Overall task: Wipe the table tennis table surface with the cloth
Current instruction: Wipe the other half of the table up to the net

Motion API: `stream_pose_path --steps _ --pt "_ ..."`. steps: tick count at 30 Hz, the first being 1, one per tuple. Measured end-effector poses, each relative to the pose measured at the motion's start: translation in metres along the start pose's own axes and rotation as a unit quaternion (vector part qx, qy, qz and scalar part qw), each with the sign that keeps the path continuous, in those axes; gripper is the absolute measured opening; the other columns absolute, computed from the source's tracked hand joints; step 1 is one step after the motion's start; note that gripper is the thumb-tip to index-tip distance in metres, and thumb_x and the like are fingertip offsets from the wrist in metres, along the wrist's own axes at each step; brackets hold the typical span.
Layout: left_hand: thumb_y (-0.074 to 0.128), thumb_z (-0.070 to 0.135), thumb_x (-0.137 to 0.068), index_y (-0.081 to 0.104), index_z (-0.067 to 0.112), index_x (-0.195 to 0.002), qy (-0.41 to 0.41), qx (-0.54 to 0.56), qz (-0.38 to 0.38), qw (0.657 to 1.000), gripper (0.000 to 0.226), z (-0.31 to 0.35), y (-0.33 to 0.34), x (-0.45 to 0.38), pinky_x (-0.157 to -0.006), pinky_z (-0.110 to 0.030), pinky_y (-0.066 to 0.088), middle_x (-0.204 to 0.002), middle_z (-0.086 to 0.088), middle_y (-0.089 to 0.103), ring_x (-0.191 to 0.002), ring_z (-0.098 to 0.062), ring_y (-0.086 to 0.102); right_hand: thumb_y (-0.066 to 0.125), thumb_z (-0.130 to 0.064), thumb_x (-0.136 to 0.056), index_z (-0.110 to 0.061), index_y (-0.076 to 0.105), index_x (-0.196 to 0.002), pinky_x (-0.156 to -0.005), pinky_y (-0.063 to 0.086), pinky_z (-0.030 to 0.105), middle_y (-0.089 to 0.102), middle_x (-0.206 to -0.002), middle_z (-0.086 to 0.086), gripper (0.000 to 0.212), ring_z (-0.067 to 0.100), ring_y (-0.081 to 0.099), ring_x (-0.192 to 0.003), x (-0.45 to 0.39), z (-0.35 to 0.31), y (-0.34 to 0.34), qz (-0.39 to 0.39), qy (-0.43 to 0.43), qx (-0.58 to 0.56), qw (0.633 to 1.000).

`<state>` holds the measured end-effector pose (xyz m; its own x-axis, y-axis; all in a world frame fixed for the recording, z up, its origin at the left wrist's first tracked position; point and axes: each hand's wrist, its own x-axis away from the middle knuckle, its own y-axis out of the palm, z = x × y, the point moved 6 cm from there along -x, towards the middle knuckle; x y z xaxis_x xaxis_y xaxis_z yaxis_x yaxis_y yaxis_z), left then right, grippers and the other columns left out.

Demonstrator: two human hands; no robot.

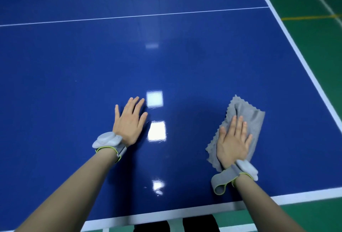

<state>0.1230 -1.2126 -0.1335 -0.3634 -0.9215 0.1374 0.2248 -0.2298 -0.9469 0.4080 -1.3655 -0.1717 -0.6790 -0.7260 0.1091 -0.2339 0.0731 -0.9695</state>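
Observation:
The glossy blue table tennis table (92, 65) fills most of the view. A grey cloth (248, 115) with zigzag edges lies flat on it near the right corner. My right hand (234, 143) presses flat on the cloth with fingers spread, covering its near half. My left hand (129, 120) rests palm down on the bare surface to the left, fingers apart, holding nothing. Both wrists wear grey strapped devices.
White lines mark the table's near edge (185, 213) and right edge (303, 61); a thin white centre line (129, 17) crosses farther away. Green floor (314, 28) lies beyond the right edge. Ceiling lights reflect between my hands.

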Motion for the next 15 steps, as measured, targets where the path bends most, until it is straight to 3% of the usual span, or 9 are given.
stream_pose_path --steps 5,9,15 --pt "0.022 0.038 -0.098 0.018 0.023 -0.147 -0.018 0.001 0.002 1.000 0.051 -0.072 -0.013 0.015 -0.113 -0.046 -0.008 -0.155 0.005 0.017 -0.144 -0.011 0.004 -0.002 -0.052 -0.091 -0.015 0.011 -0.151 -0.115 -0.002 0.043 0.008 -0.158 0.002 0.072 0.020 0.004 -0.146 0.022 -0.076 0.017 0.011 -0.015 -0.006 1.000" --pt "0.022 0.039 -0.098 0.018 0.023 -0.147 -0.046 -0.009 0.003 0.999 0.051 -0.148 -0.024 0.040 -0.113 -0.046 -0.009 -0.155 0.005 0.017 -0.144 -0.011 0.003 0.014 -0.045 -0.100 -0.017 0.005 -0.151 -0.114 -0.009 0.040 0.000 -0.159 0.000 0.059 0.018 -0.002 -0.146 0.051 -0.178 0.049 -0.026 -0.076 -0.016 0.997" --pt "0.022 0.038 -0.098 0.020 0.022 -0.147 -0.087 -0.015 0.009 0.996 0.051 -0.219 -0.040 0.072 -0.113 -0.048 -0.007 -0.155 0.003 0.018 -0.144 -0.012 0.004 -0.009 -0.050 -0.087 -0.018 0.001 -0.151 -0.110 -0.018 0.037 -0.003 -0.159 0.000 0.072 0.017 -0.006 -0.146 0.117 -0.302 0.085 -0.066 -0.217 -0.014 0.974"
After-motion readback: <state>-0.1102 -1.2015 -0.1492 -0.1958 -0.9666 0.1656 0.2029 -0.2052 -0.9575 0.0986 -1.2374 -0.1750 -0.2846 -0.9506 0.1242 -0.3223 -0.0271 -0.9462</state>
